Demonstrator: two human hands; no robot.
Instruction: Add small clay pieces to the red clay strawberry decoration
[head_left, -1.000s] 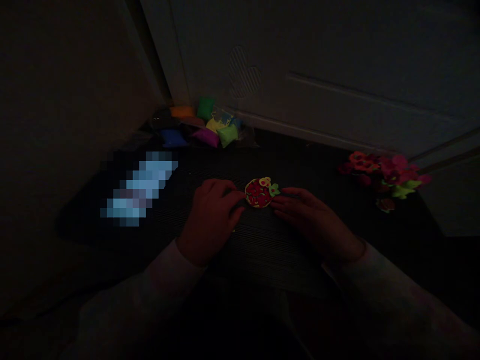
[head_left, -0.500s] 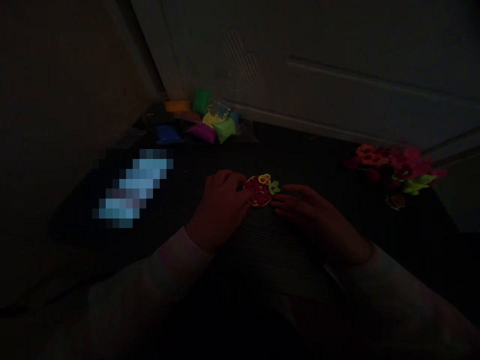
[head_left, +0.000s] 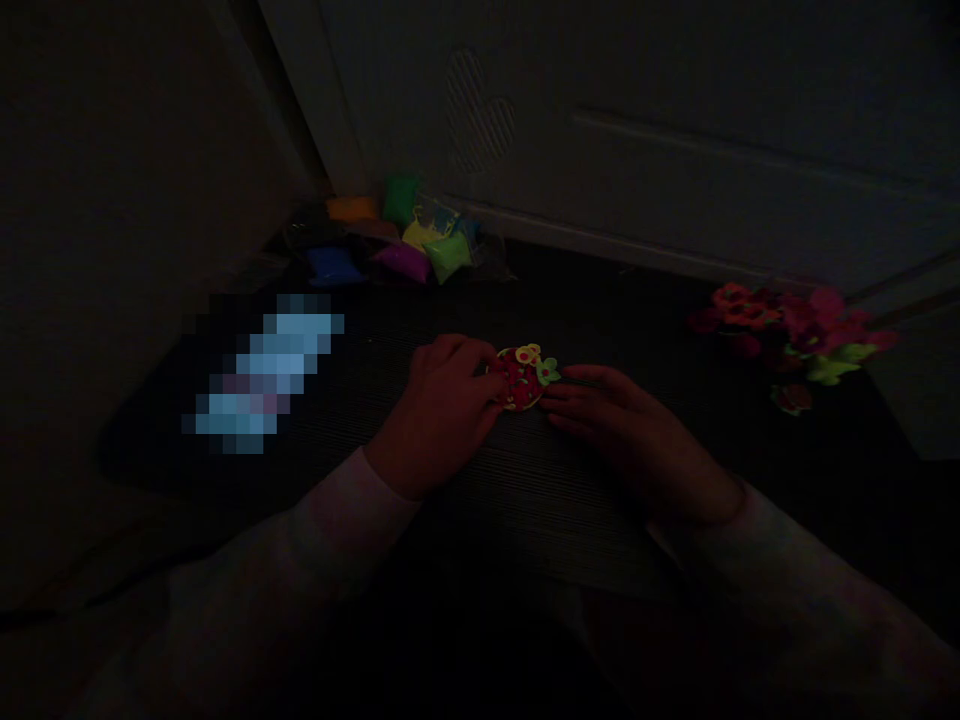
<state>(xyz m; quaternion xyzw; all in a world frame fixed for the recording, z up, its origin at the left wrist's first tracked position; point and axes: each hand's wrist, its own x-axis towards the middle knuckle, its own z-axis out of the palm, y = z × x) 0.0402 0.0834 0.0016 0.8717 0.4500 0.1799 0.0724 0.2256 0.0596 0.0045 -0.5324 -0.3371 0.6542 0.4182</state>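
A small round red decoration [head_left: 516,390] with a thin yellow rim lies face up on a dark, grooved tabletop [head_left: 540,500]. Green and yellow flecks dot it (dim light blurs them). A yellow flower [head_left: 526,355] and a green flower [head_left: 548,371] with a red centre adorn its far right edge; its left edge is partly hidden.

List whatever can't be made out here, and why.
All in the head view:
Part of the red disc's left edge: behind the left hand's fingers.
Whether the right hand's fingertips touch the disc: too dark.
The bright patch: masked by coarse blocks.
Details of the small piece near the flowers: too small and dim.
The right sleeve's far end: cut off by the picture's edge.
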